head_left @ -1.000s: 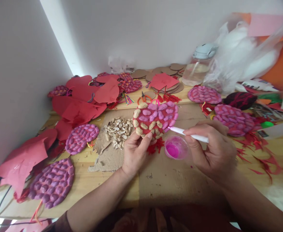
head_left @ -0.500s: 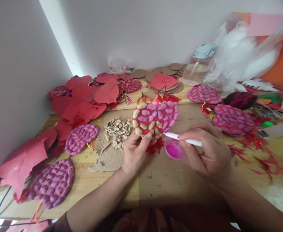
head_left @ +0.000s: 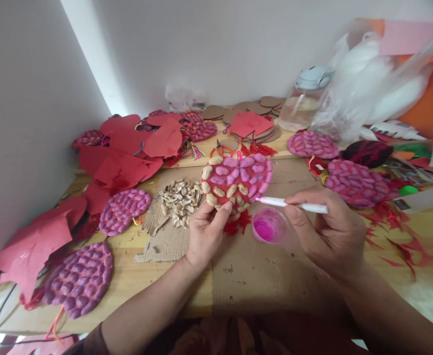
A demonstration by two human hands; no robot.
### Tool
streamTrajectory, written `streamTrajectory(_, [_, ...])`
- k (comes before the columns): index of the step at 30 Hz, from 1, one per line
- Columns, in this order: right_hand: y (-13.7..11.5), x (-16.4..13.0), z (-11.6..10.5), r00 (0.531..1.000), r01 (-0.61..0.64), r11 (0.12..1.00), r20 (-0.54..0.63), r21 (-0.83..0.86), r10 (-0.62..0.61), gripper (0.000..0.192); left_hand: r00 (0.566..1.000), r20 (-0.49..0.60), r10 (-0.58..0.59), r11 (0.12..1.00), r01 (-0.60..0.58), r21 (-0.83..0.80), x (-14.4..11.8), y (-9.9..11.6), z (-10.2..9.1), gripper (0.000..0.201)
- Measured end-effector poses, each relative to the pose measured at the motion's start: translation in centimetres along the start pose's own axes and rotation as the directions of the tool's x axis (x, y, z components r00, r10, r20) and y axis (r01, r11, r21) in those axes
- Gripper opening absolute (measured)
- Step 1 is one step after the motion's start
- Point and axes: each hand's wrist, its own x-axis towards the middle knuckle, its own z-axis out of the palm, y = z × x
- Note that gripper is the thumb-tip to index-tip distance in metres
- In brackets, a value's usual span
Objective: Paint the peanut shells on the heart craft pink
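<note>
Between thumb and fingers, my left hand [head_left: 211, 229] grips the lower edge of a red heart-shaped plaque [head_left: 227, 182] covered in peanut shells. Shells at its top and right side are painted pink-purple; those at the left and bottom are bare tan. A red tassel [head_left: 243, 222] hangs below it. My right hand [head_left: 329, 231] pinches a slim white paintbrush [head_left: 294, 203], its pink tip at the plaque's lower right edge. Beneath the brush stands a small clear cup [head_left: 278, 230] of magenta paint. Fingers of my left hand behind the plaque are hidden.
A heap of broken peanut shells [head_left: 183, 197] lies on cardboard to the left. Finished purple plaques [head_left: 79, 281] and red paper pieces [head_left: 120, 165] spread along the left. At the back right stand a lidded jar [head_left: 301, 106] and a plastic bag [head_left: 372, 88]. Red scraps [head_left: 409, 254] lie right.
My right hand has shifted right with the paintbrush, its tip moving slightly right and up along the plaque's edge. More of the paint cup shows. My left hand stays nearly still.
</note>
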Motion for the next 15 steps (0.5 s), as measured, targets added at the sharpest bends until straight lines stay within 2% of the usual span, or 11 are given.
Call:
streamTrajectory(4, [-0.15,0.08,0.20,0.999,0.002,1.000,-0.032,-0.010,-0.002,0.012,1.000,-0.002,-0.002,1.000,0.002,0.003,-0.06,0.07,0.06,0.024])
streamTrajectory(9, [-0.32,0.24,0.27,0.999,0.039,0.999,0.004,-0.016,-0.039,0.016,1.000,0.017,0.010,1.000,-0.010,0.000,-0.09,0.08,0.09,0.021])
streamTrajectory(15, [-0.52,0.55,-0.06,0.998,0.068,0.990,0.025,-0.120,-0.066,0.009,0.999,0.021,0.030,0.999,-0.031,0.029,-0.02,-0.31,-0.09,0.021])
